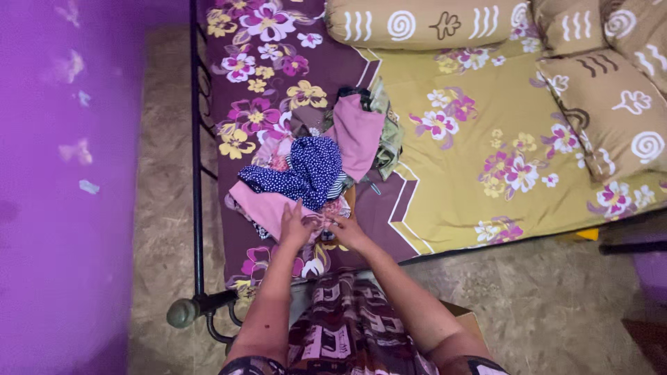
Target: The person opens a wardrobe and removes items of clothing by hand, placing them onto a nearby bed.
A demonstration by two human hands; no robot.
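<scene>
I look down at a heap of mixed clothes (319, 156) that lies on the bed with the floral purple and olive-yellow sheet (451, 173), near its foot-end edge and close to the dark metal bed frame (196, 173). In this heap I see a navy blue cloth with white dots (309, 173) on top, a plain pink cloth (358, 132) behind it, and another pink piece (267, 208) at the side nearest to me.

My left hand (295, 226) rests flat on this near pink piece, fingers spread, pressing and not closed around anything. My right hand (347, 232) is just beside it, touching a small patterned cloth (333, 208) at the near edge of the heap; if it pinches the fabric I cannot tell.

As I judge it, the sorting is only at the start: no folded stack is visible anywhere beside the heap, and nearly all pieces are crumpled together. The beige cushions with white spiral marks (604, 104) lie well apart from the heap, at the far end of the bed.
</scene>
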